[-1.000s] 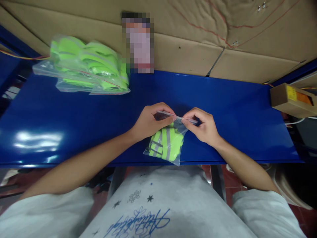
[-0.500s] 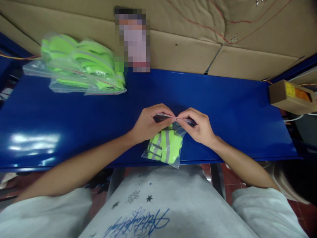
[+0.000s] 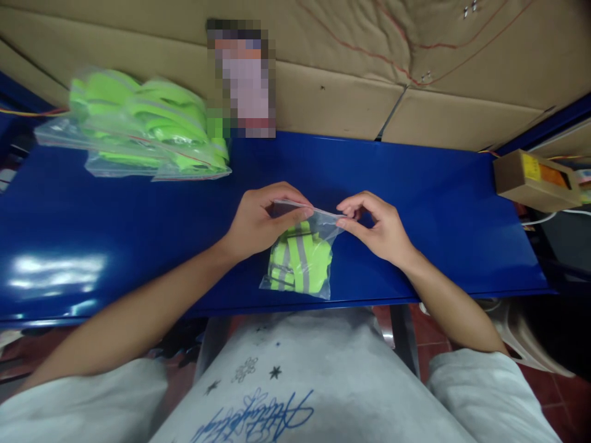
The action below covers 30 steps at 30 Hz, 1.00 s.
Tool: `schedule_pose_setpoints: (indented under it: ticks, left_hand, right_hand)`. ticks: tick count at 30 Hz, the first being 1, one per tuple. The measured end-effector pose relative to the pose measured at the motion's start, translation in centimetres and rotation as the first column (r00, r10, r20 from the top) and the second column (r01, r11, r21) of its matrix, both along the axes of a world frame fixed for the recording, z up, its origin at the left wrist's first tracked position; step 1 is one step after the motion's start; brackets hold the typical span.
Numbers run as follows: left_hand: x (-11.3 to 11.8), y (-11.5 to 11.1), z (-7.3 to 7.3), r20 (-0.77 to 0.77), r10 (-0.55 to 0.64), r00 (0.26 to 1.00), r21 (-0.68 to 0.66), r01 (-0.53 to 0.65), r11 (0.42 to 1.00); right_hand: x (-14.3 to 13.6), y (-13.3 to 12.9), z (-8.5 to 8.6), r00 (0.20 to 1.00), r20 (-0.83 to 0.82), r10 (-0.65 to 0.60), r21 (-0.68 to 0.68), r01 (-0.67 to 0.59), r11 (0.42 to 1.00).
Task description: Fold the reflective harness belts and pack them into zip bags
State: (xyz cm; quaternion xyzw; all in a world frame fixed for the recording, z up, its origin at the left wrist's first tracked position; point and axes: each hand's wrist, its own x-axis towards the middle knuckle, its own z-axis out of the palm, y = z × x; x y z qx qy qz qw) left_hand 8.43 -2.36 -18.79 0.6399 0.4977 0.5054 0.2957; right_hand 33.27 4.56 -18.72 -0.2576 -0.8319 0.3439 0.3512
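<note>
A clear zip bag [image 3: 302, 261] with a folded neon-yellow strap with grey stripes inside lies near the front edge of the blue table. My left hand [image 3: 270, 220] pinches the top rim of this bag between thumb and fingers, left of its middle. At the right end of the rim is my right hand [image 3: 376, 227], its thumb touching the bag's corner and its fingers spread apart from the thumb. The contents show through the plastic below both hands.
Several clear bags of neon-yellow straps [image 3: 152, 123] are piled at the back left of the blue table [image 3: 438, 203]. A blurred-out item [image 3: 247, 86] stands against the cardboard backing. An open cardboard box [image 3: 530, 181] sits at the right end.
My hands have moved apart. The right fingers have opened from their pinch and slid to the bag's right corner, while the left still pinches the rim. More of the rim shows.
</note>
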Motion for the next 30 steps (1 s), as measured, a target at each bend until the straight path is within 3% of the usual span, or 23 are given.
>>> schedule_pose_setpoints:
  ticks: [5, 12, 16, 20, 23, 26, 28, 30]
  left_hand:
    - [-0.6, 0.3, 0.2, -0.022, 0.022, 1.0, -0.009, -0.022, 1.0]
    - [-0.3, 0.2, 0.1, -0.001, 0.072, 0.997, -0.033, -0.072, 0.997]
    - [-0.3, 0.2, 0.1, -0.002, 0.042, 0.999, -0.039, -0.042, 0.998]
    - [-0.4, 0.3, 0.1, -0.007, -0.022, 1.0, -0.054, 0.021, 0.998]
    - [-0.4, 0.1, -0.1, -0.112, -0.032, 0.993, -0.016, 0.03, 0.999]
    - [-0.1, -0.3, -0.1, -0.412, 0.135, 0.901, 0.237, -0.037, 0.971]
    - [0.1, -0.6, -0.2, -0.574, 0.281, 0.769, 0.453, 0.012, 0.891]
    - [0.2, -0.9, -0.2, -0.639, 0.339, 0.69, 0.559, 0.113, 0.822]
  right_hand:
    - [0.8, 0.6, 0.5, 0.998, 0.003, -0.065, 0.058, 0.064, 0.996]
    - [0.5, -0.7, 0.7, 0.995, 0.096, -0.03, 0.377, -0.008, 0.926]
    - [0.4, -0.9, 1.0, 0.997, 0.069, -0.034, 0.209, 0.019, 0.978]
    - [0.5, -0.7, 1.0, 0.992, 0.122, -0.025, 0.121, 0.011, 0.993]
    - [0.5, -0.5, 0.8, 0.994, 0.106, -0.024, -0.066, 0.031, 0.997]
    - [0.2, -0.4, 0.7, 0.998, 0.067, 0.0, -0.283, 0.019, 0.959]
    - [0.0, -0.5, 0.7, 0.999, 0.051, 0.017, -0.338, 0.002, 0.941]
    - [-0.4, -0.8, 0.7, 0.998, 0.051, 0.022, -0.354, -0.003, 0.935]
